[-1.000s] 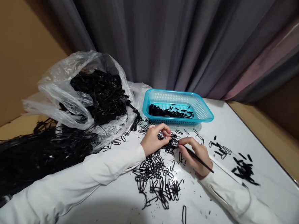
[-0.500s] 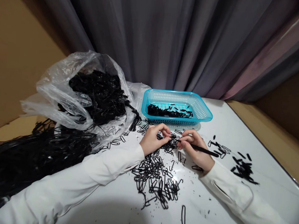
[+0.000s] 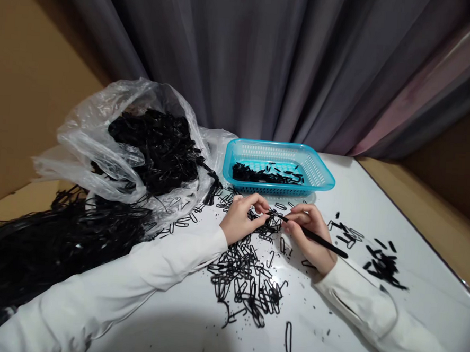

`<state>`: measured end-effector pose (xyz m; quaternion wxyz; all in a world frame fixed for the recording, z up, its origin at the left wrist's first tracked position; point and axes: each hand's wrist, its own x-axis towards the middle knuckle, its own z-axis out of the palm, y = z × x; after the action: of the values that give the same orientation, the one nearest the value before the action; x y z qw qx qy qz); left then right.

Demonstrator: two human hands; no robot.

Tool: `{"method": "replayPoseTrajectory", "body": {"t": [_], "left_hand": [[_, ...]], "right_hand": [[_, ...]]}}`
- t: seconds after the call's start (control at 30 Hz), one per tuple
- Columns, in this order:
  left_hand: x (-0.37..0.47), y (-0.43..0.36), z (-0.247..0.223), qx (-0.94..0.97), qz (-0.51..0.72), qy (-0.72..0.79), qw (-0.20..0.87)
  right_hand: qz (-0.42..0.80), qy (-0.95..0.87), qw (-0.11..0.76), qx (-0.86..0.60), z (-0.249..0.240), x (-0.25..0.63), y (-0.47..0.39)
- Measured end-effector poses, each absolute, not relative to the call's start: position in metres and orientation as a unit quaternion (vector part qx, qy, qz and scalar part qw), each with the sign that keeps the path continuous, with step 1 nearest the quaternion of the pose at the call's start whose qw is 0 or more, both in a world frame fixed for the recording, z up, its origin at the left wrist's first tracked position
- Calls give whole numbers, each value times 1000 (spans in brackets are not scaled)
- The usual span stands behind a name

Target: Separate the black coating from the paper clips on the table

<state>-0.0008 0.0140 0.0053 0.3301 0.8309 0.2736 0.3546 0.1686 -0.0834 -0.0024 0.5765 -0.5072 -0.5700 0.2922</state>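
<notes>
My right hand (image 3: pixel 310 236) is closed around a slim black pen-like tool (image 3: pixel 326 242), whose thin tip points left toward the other hand. It looks like tweezers or a pick, but the kind is unclear. My left hand (image 3: pixel 245 218) pinches thumb and fingertips together at the tool's tip; whatever small black piece sits between them is too small to make out. Below both hands spreads a pile of black elongated loops (image 3: pixel 248 278), mixed with tiny black crumbs. One single loop (image 3: pixel 288 338) lies apart, nearer to me.
Behind my hands stands a blue plastic basket (image 3: pixel 322 180) holding small black pieces. At left are a clear plastic bag (image 3: pixel 82 124) of black strips and a large black heap (image 3: pixel 55 255). More black pieces (image 3: pixel 384 267) lie at right on the white table (image 3: pixel 421 309).
The tool's handle end has shifted slightly right and lower, and my right fingers have drawn a little away from the left hand. My left hand stays almost still.
</notes>
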Motion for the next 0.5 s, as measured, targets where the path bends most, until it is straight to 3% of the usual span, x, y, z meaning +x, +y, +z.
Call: {"method": "replayPoseTrajectory", "body": {"t": [0.5], "left_hand": [[-1, 12, 6, 837, 360, 281, 303]], "right_hand": [[251, -590, 548, -537, -8, 171, -87]]}}
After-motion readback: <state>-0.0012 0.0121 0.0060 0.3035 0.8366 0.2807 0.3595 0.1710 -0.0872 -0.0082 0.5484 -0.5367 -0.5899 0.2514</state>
